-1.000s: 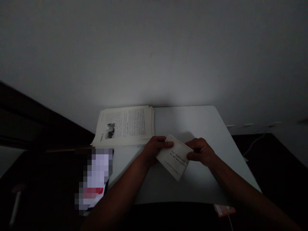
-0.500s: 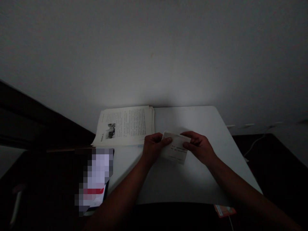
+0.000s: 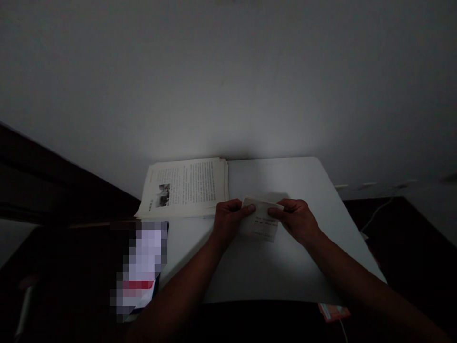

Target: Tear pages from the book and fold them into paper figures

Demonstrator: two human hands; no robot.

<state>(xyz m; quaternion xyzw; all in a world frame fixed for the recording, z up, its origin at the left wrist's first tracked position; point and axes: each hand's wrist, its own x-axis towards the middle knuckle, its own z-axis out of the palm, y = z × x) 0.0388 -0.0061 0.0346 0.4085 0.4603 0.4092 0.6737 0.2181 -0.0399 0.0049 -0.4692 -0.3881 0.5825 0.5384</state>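
Note:
A folded sheet of printed paper (image 3: 262, 224) is held up over the white table, its lines of small text facing me. My left hand (image 3: 229, 219) pinches its left edge, thumb on top and fingers behind. At the upper right corner my right hand (image 3: 297, 216) grips it the same way, its thumb pressed flat on the face. The fingers behind the paper are partly hidden.
A stack of printed pages (image 3: 185, 186) lies at the back left of the white table (image 3: 303, 181). A lit, blurred screen (image 3: 144, 267) is at the left edge. Below the front edge is an orange-red packet (image 3: 334, 312) beside a white cable. A wall stands behind.
My right hand has shifted its grip; its thumb now lies further in and higher on the paper. The paper has tilted slightly. My left hand has stayed nearly in place.

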